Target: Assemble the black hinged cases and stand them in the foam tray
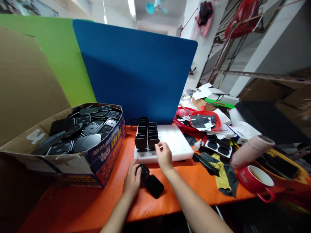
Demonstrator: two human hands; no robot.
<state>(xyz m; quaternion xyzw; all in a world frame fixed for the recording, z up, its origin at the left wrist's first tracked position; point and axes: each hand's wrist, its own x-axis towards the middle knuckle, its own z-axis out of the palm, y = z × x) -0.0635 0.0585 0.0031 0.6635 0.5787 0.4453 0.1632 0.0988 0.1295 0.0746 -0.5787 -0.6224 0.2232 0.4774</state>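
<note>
My left hand (132, 179) is closed around one end of a black phone case (152, 183) that lies on the orange table (102, 207). My right hand (164, 155) rests at the front edge of a white holder block (176, 142), fingers curled near a black piece; whether it grips anything is unclear. Two rows of black pieces (147, 134) stand upright in the block's left part.
A cardboard box (102, 155) full of black phone cases sits at the left. A blue panel (136, 68) stands behind the block. At the right are a red basket (184, 124), a red mug (255, 181), a pink cylinder (251, 150), cloths and paper clutter.
</note>
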